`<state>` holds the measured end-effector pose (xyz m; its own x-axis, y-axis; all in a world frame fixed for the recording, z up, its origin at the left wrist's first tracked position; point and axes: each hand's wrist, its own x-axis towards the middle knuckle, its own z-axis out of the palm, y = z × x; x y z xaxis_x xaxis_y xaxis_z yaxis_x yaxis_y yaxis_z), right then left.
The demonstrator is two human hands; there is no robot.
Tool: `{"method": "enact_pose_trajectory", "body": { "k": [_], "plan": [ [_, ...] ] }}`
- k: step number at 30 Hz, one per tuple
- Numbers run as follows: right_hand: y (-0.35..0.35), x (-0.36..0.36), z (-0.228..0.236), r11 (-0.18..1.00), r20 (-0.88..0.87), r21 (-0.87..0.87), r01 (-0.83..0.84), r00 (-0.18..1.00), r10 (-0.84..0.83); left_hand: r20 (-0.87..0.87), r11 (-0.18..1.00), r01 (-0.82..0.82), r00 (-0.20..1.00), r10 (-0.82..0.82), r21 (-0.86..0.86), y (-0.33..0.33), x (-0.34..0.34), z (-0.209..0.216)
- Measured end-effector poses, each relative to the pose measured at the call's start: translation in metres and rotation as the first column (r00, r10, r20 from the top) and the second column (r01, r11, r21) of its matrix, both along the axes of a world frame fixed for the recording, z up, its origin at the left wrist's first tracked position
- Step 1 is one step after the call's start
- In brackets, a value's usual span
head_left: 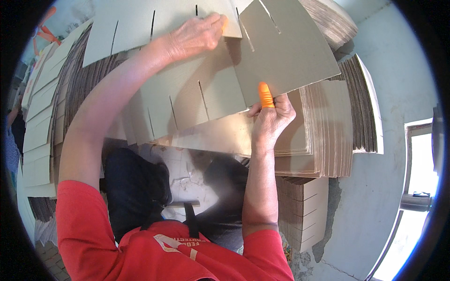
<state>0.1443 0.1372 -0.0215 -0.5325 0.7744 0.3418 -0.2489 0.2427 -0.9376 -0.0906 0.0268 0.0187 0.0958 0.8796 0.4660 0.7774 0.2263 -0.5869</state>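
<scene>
My left hand (199, 36), fingers closed with an orange finger cot at the tip, grips the near right edge of a pale slotted cardboard sheet (133, 29). My right hand (274, 114), wearing an orange finger cot on one finger, pinches the lower edge of a grey slotted cardboard sheet (290, 54) tilted up at the right. Between and below them lies another slotted cardboard sheet (187, 100), partly shaded by my left arm. Its right side meets the grey sheet near my right hand; whether they are joined cannot be told.
Stacked cardboard (330, 126) stands right of my right hand, with a darker upright stack (361, 103) behind it. Slotted cardboard bundles (304, 210) sit lower down by the pale wall (398, 84). Long rows of cardboard (42, 136) line the left. An orange fan (44, 30) is at far left.
</scene>
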Motion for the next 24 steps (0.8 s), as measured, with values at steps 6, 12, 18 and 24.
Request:
{"method": "enact_pose_trajectory", "body": {
  "k": [6, 12, 18, 24],
  "plan": [
    [0.005, 0.001, 0.0, 0.998, 0.116, 0.054, -0.037, 0.993, 0.03, 0.006, 0.989, 0.147, 0.989, -0.147, 0.003, -0.01, 0.043, -0.006],
    [0.008, 0.011, 0.025, 0.966, 0.142, 0.256, 0.041, 0.987, -0.08, 0.053, 0.99, 0.12, 0.992, -0.116, -0.075, -0.017, 0.064, -0.009],
    [0.001, 0.003, 0.009, 0.983, 0.109, 0.149, 0.105, 0.987, -0.121, 0.365, 0.969, 0.243, 0.9, -0.237, 0.031, -0.031, 0.139, -0.036],
    [0.006, 0.0, -0.011, 0.96, 0.143, 0.255, 0.113, 0.978, -0.153, 0.55, 0.84, -0.05, 0.776, -0.309, 0.541, -0.002, 0.061, -0.007]
  ]
}}
